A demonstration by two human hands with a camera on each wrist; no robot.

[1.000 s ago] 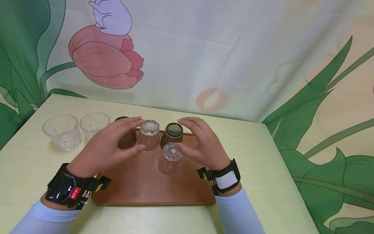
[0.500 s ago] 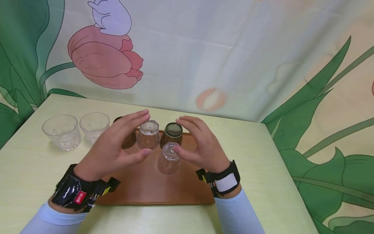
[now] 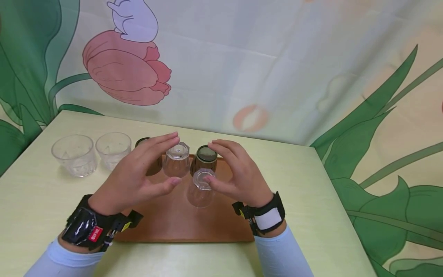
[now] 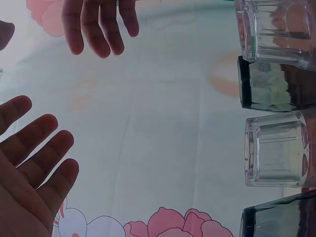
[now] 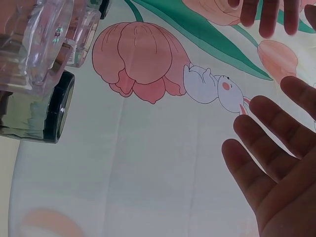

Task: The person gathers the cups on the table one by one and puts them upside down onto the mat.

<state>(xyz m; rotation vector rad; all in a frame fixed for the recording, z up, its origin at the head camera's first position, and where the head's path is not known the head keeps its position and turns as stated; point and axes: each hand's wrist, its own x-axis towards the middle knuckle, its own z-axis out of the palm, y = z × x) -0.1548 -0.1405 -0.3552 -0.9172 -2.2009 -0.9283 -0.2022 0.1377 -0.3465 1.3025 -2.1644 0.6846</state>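
My left hand (image 3: 135,177) hovers over the left part of a brown tray (image 3: 173,227), fingers extended, thumb apart, holding nothing. Opposite it, my right hand (image 3: 242,175) is held the same way; its thumb overlaps the front clear glass (image 3: 200,196) in the head view. That glass stands upside down on the tray. Behind it, also inverted, are a smoky dark glass (image 3: 206,157) and another clear glass (image 3: 176,165). A second dark glass (image 3: 155,167) is partly hidden by my left hand. Both wrist views show spread fingers (image 4: 49,140) and bare palms, with the glasses off to one side.
Two clear glasses, a larger-looking one (image 3: 75,156) and its neighbour (image 3: 112,148), stand mouth up on the pale table (image 3: 311,200), left of the tray. A printed curtain (image 3: 207,69) with flowers and leaves hangs behind the table.
My left hand has shifted right, closer to my right hand, which has drifted very slightly left. The glasses and tray have stayed in place.
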